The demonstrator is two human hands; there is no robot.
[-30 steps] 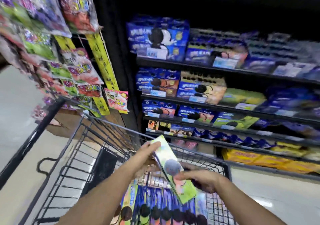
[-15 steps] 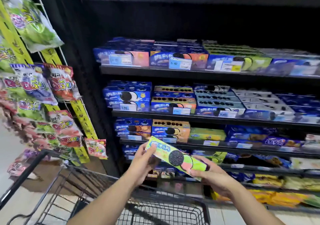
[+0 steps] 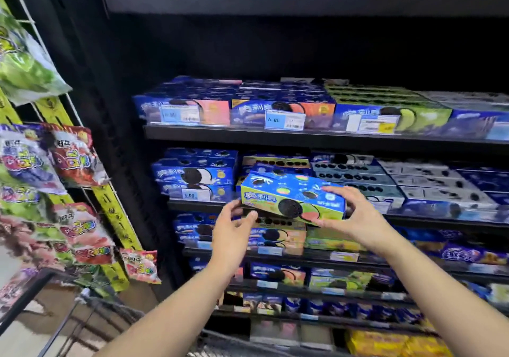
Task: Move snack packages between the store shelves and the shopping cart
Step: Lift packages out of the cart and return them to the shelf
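I am facing the cookie shelves [image 3: 316,136], lifting the green-and-blue cookie box [image 3: 292,201] toward the matching green row at one o'clock. My right hand [image 3: 355,216] is pinching its right end; my left hand [image 3: 234,227] is spread open, just touching the left corner, steadying it level.

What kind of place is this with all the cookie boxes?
Most likely a shop's snack aisle. Shelves hold rows of cookie boxes with price tags on the edges, candy bags hang on a rack, and a shopping cart stands below. The right hand holds a cookie box.
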